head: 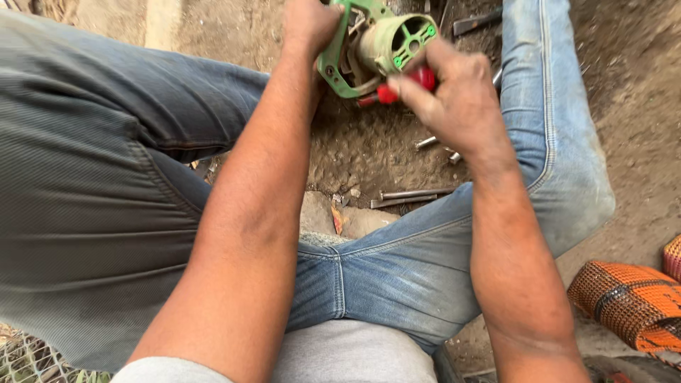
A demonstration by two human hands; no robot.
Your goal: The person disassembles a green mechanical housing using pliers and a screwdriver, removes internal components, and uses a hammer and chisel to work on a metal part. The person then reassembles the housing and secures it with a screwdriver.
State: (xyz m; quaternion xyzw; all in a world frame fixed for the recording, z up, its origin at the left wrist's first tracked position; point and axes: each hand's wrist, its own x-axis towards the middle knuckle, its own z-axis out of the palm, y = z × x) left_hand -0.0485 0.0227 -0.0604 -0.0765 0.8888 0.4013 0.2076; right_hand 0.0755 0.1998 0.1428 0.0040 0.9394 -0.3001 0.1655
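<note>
In both hands (454,92), green motor housing (379,44)

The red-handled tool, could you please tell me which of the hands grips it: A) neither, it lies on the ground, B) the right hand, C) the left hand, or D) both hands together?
B: the right hand closes round the red-handled tool and points it at the green housing, which the left hand steadies.

Left hand (306,25): grips the green power-tool housing (383,46) by its frame.
Right hand (454,96): holds a red-handled screwdriver (404,85) against the housing.
Below right hand: metal bolts (408,197) on dirt ground (369,149).
</note>
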